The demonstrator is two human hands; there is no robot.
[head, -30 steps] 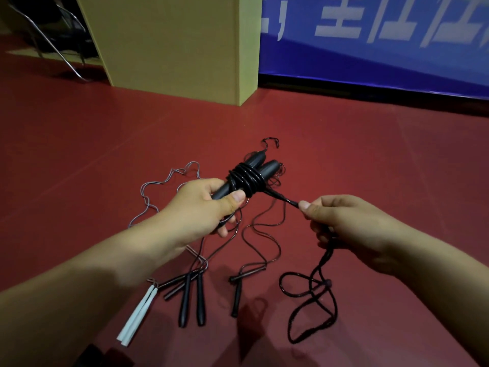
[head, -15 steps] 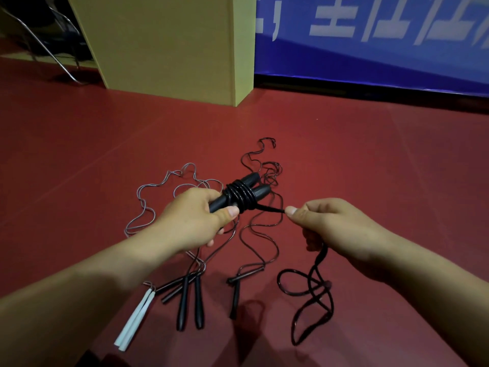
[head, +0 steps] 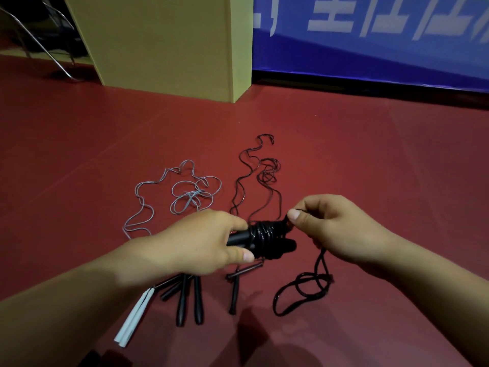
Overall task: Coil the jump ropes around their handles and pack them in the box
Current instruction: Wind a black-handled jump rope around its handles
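Observation:
My left hand (head: 201,242) grips a pair of black jump-rope handles (head: 264,241) held side by side, with several turns of black rope wound round their middle. My right hand (head: 330,226) pinches the free black rope (head: 304,290) right at the coil's far side; the slack drops below my hand into loops on the floor. Other ropes lie on the red floor: a grey rope (head: 185,197) with white handles (head: 135,316), thin black ropes (head: 264,176), and several black handles (head: 189,300).
A tall tan cardboard box (head: 169,41) stands on the floor at the back, left of centre. A blue banner (head: 370,41) runs along the back right. Metal chair legs (head: 39,46) show at the far left.
The handle bundle has come down and toward me. My right hand has moved left and up to the coil, carrying the rope round the handles; the taut stretch between hands is gone.

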